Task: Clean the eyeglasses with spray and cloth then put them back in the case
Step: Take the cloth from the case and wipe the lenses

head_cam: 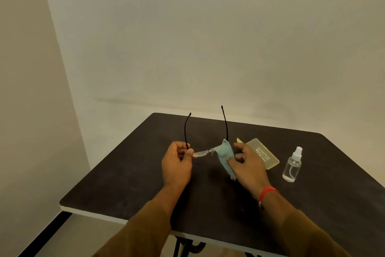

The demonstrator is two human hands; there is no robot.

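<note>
Head view: eyeglasses [200, 153] between both hands, cloth [224, 152] over one lens.

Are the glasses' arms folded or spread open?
Spread open: both arms of the glasses stick out away from the lenses, one held by the left hand.
</note>
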